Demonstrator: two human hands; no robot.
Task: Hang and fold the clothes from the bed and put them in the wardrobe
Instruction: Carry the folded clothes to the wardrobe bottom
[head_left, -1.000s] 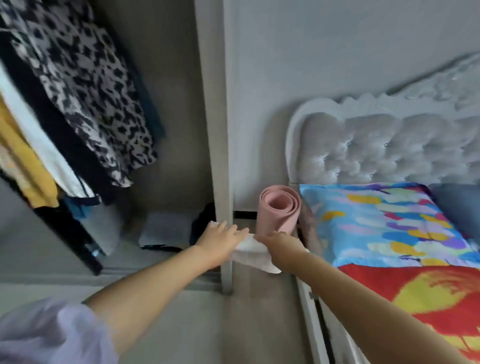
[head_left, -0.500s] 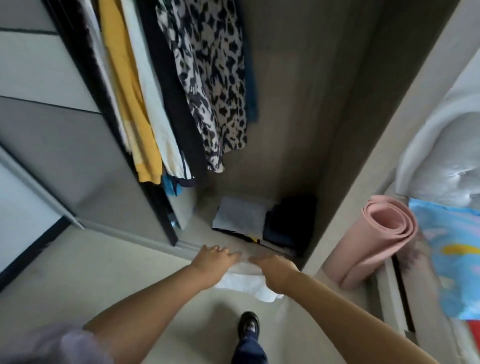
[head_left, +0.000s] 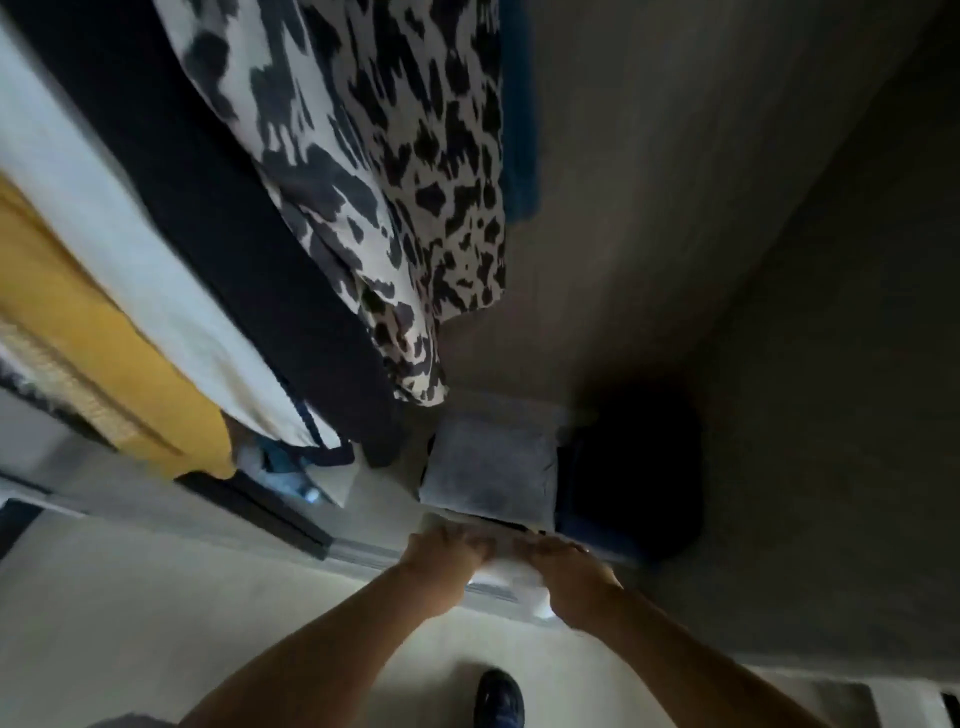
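A folded white garment (head_left: 511, 574) is held flat between both my hands, low over the wardrobe's front sill (head_left: 363, 553). My left hand (head_left: 447, 556) grips its left side and my right hand (head_left: 569, 577) grips its right side. Just beyond, on the wardrobe floor, lie a folded grey garment (head_left: 491, 470) and a dark folded pile (head_left: 631, 467) to its right. The bed is out of view.
Hanging clothes fill the upper left: a black-and-white spotted garment (head_left: 374, 171), a black one (head_left: 218, 218), a white one (head_left: 104, 218) and a yellow one (head_left: 88, 364). The wardrobe's side wall (head_left: 810, 364) stands on the right. My dark shoe (head_left: 498, 699) is on the pale floor.
The view has swung from the bed to the wardrobe and closed in. Both hands have carried the white garment forward to the wardrobe's sill, near the folded grey garment.
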